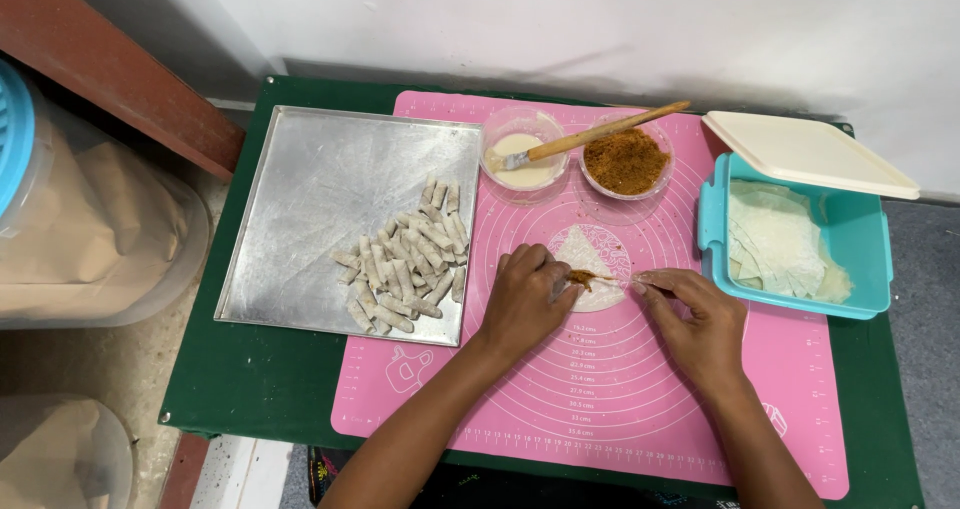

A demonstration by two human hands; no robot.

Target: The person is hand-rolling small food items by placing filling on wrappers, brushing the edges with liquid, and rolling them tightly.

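A thin white triangular wrapper [592, 249] lies on the pink silicone mat [600, 389], with a line of brown filling [583, 279] across its near edge. My left hand [525, 304] pinches the wrapper's near left edge over the filling. My right hand [695, 324] pinches the near right corner of the same wrapper. Both hands rest on the mat.
A metal tray [300, 209] at the left holds several small rolled pieces [405, 259]. Behind the wrapper stand a bowl of pale paste [520, 159] with a wooden-handled brush [600, 134] and a bowl of brown filling [626, 161]. A teal box of wrappers [860, 239], lid [805, 151] ajar, is at the right.
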